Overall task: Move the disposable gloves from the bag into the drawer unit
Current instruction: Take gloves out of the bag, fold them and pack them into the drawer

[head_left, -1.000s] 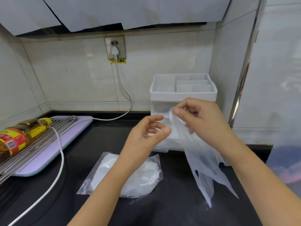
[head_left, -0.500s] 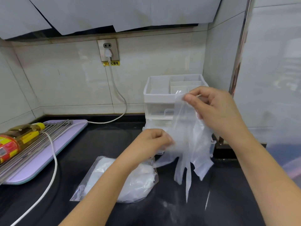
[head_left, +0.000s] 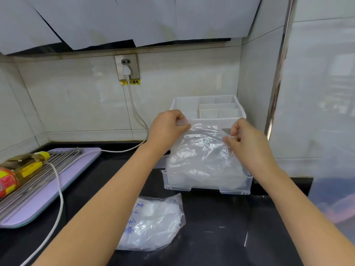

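Progress is looking early: the left hand (head_left: 169,127) and right hand (head_left: 247,143) are each pinching a top corner of a glove (head_left: 201,150) over the open drawer (head_left: 207,188), while the bag (head_left: 153,221) is lying on the tabletop (head_left: 221,237), seemingly almost full.

We could not see into the open drawer (head_left: 203,186), because the crumpled glove (head_left: 201,150) pinched by our left hand (head_left: 167,127) and right hand (head_left: 247,139) covered its inside and the front of the drawer unit (head_left: 194,97). Our left forearm hid one side of the bag (head_left: 157,221), whose blue writing was too blurred to read. The oil bottle (head_left: 21,169) and the white cable (head_left: 57,204) ran out of view, left and bottom.
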